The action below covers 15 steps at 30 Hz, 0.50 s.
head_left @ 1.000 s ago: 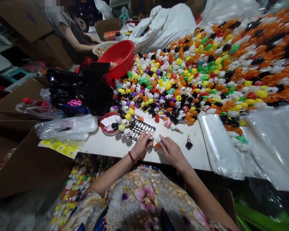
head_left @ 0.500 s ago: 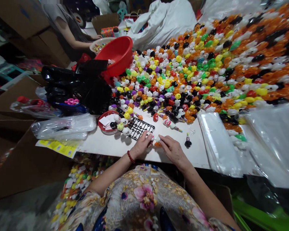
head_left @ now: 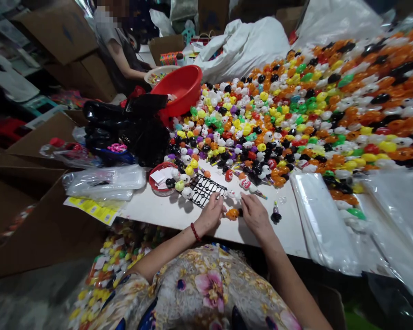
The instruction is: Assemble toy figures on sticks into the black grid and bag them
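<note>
A small white toy figure (head_left: 231, 194) with red marks lies between my hands. My right hand (head_left: 255, 214) pinches its right end between thumb and fingers. My left hand (head_left: 210, 214), wearing a red bead bracelet, is just left of the figure, fingers half curled and apart, with nothing visible in them. Below the white figure an orange toy head (head_left: 232, 214) with a black end rests on the white tabletop. A black grid rack (head_left: 206, 189) lies beyond my left hand, with several round toy heads (head_left: 179, 185) along its left side.
A huge heap of colourful toy heads (head_left: 278, 119) covers the back and right. Clear plastic bags (head_left: 321, 215) lie at right and left. A red basket (head_left: 162, 190) holds white paper slips. A red basin (head_left: 184, 91) stands behind. A co-worker (head_left: 119, 55) is at the back left.
My hands have moved apart. The white figure now shows between them, and the orange toy head is more exposed on the table. The camera view has shifted slightly.
</note>
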### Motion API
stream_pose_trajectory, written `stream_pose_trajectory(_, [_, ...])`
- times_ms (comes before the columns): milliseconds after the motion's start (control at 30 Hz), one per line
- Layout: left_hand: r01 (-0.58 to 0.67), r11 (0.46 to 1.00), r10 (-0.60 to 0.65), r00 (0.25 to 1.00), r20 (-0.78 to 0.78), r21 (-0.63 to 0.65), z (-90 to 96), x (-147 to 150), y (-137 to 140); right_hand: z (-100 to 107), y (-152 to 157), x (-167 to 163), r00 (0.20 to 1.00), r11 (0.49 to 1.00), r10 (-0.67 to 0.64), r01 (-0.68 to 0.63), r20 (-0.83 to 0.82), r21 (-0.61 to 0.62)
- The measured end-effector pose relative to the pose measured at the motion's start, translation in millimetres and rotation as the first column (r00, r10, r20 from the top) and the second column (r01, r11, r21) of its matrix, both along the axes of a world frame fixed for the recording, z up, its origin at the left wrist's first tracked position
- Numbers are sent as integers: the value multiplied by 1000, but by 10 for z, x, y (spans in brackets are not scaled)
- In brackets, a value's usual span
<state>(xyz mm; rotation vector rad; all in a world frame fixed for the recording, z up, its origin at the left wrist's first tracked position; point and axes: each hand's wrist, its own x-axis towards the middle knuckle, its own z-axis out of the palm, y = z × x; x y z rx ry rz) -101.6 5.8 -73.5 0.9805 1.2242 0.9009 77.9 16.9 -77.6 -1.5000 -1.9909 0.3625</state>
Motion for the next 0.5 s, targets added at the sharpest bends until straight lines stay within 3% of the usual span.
stream_pose_trajectory(67, [-93,996,93,995,-40,-3,-67,-24,32,15,134,47,979,991,-107,91,176,97])
stream_pose_trajectory(167, [-145,989,145,989,-34,1,-154,-39,58,87,382,-57,938,986,-114,67,328,152])
stream_pose_trajectory(367, [-156,988,156,988,16,4,-155,-17,48,201,956,-471,868,997,41,-4,495,-76])
stream_pose_trajectory(500, [-167,986,167,983,81,2,-76,-79,68,193,952,-533,908,997,56,-30,415,-69])
